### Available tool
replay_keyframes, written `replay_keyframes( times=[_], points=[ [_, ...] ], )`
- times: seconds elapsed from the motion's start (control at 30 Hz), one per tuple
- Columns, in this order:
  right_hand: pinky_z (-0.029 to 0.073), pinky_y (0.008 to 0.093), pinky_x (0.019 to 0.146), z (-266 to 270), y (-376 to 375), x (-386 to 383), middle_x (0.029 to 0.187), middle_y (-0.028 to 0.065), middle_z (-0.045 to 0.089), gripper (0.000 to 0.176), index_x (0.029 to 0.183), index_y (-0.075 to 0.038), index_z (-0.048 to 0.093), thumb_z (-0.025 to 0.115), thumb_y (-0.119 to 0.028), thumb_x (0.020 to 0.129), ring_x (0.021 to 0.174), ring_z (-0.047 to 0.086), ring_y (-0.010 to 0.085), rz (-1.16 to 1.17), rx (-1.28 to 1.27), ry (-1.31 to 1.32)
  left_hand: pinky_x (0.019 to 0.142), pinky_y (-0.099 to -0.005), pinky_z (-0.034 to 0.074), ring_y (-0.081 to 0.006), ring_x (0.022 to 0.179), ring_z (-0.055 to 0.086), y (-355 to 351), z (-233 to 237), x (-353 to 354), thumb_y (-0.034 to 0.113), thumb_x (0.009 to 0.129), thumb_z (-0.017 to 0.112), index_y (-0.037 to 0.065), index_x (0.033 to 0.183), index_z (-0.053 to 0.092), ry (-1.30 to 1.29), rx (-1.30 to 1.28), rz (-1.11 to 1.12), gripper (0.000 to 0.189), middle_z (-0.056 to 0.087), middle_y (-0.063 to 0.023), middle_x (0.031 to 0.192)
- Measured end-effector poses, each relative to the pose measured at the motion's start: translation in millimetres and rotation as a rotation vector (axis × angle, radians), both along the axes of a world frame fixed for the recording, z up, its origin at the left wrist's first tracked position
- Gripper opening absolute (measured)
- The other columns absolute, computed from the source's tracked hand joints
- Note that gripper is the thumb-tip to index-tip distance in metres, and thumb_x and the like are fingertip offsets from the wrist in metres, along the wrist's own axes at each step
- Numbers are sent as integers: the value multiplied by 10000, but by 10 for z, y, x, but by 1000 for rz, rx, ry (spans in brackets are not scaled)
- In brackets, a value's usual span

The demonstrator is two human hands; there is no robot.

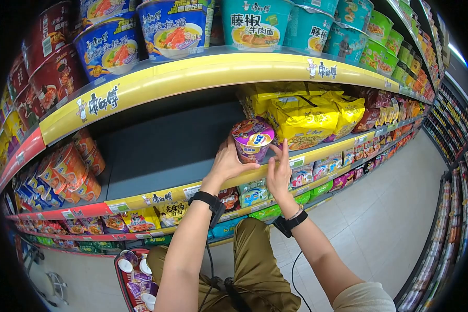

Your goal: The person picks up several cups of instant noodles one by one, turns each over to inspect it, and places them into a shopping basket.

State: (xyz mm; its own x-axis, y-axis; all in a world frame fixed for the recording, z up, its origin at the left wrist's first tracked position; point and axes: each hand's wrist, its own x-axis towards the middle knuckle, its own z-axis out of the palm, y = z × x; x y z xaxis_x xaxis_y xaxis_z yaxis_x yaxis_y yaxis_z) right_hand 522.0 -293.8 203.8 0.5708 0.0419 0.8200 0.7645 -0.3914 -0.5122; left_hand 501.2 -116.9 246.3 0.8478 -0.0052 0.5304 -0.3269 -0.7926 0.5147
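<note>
A purple instant noodle cup (252, 139) with a printed lid stands upright at the front of the dark shelf (156, 143), beside yellow noodle packs. My left hand (228, 162) is closed around the cup's left and lower side, thumb across its front. On the other side, my right hand (280, 170) has its fingers stretched and apart, fingertips close to the cup's right side. Both wrists carry black straps. The yellow noodle packs (309, 119) sit just right of the cup, behind my right fingertips.
Below my left forearm, a red basket (120, 275) on the floor holds purple packs and white-lidded cups. Orange noodle cups (70, 166) are stacked at the shelf's left. Large noodle tubs (257, 28) line the shelf above, behind a yellow edge strip (203, 73). A tiled aisle (369, 208) runs right.
</note>
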Motion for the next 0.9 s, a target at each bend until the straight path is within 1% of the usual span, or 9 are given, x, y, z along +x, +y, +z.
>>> replay_keyframes(
  times=[0.03, 0.1, 0.2, 0.3, 0.5, 0.6, 0.73, 0.8, 0.9],
  points=[
    [470, 388, 797, 12, 5, -7, 1103, 164, 583, 646, 1454, 44, 230, 513, 16, 874, 851, 575, 275, -12, 2, -7, 1030, -453, 402, -457, 1197, 478, 0, 7, -12, 428, 565, 862, -52, 1421, 173, 0, 0, 1, 1199, 482, -307, 1287],
    [471, 382, 794, 39, 8, -31, 1110, 165, 578, 646, 1455, 39, 228, 509, 19, 874, 848, 574, 269, -24, 6, -13, 1046, -460, 380, -461, 1188, 479, 5, 8, -29, 387, 605, 820, -33, 1431, 173, 94, -125, -58, 1130, 488, -307, 1277],
    [475, 369, 789, 36, 6, -49, 1132, 163, 570, 636, 1455, 30, 235, 498, 25, 876, 844, 574, 253, -28, 21, 11, 1052, -460, 370, -460, 1189, 478, 12, 14, -1, 365, 644, 771, -18, 1443, 159, 177, -92, -25, 1077, 482, -309, 1289],
    [481, 358, 781, -14, -9, -16, 1143, 160, 564, 628, 1452, 24, 250, 492, 30, 873, 839, 577, 237, 4, 2, 4, 1050, -459, 371, -458, 1212, 466, 16, 38, -23, 385, 670, 754, -19, 1455, 133, 194, -121, -42, 1079, 473, -315, 1301],
    [490, 349, 769, -24, -19, 9, 1191, 172, 564, 612, 1447, 24, 268, 489, 31, 877, 805, 588, 228, 43, 39, -20, 1071, -453, 360, -453, 1259, 432, 15, -36, 21, 416, 673, 772, -16, 1468, 134, 61, -108, -20, 1107, 394, -318, 1378],
    [493, 340, 754, -15, -15, 2, 1223, 181, 553, 602, 1442, 22, 274, 489, 29, 880, 788, 589, 224, 39, 53, -33, 1069, -454, 367, -450, 1255, 436, 13, -28, 17, 421, 666, 782, -17, 1466, 149, 99, -90, -17, 1110, 358, -313, 1408],
    [497, 333, 741, -43, -11, 12, 1239, 186, 537, 576, 1427, 22, 290, 489, 23, 887, 786, 592, 219, 20, 39, -47, 1059, -451, 380, -449, 1237, 455, -4, 44, -36, 406, 673, 779, -19, 1463, 157, 90, 11, 26, 1092, 400, -310, 1380],
    [498, 333, 738, -55, -12, 12, 1246, 188, 531, 568, 1423, 22, 294, 488, 21, 889, 786, 592, 217, 17, 30, -44, 1087, -418, 345, -418, 1309, 401, -12, 120, -89, 394, 716, 776, -60, 1451, 173, 221, -152, -55, 1053, 395, -302, 1397],
    [501, 335, 732, -61, -11, 12, 1221, 184, 551, 570, 1430, 22, 287, 483, 21, 895, 786, 599, 217, 27, 37, -21, 1080, -419, 355, -415, 1289, 426, -9, 99, -65, 390, 717, 777, -58, 1451, 167, 227, -154, -68, 1055, 421, -295, 1382]
  ],
)
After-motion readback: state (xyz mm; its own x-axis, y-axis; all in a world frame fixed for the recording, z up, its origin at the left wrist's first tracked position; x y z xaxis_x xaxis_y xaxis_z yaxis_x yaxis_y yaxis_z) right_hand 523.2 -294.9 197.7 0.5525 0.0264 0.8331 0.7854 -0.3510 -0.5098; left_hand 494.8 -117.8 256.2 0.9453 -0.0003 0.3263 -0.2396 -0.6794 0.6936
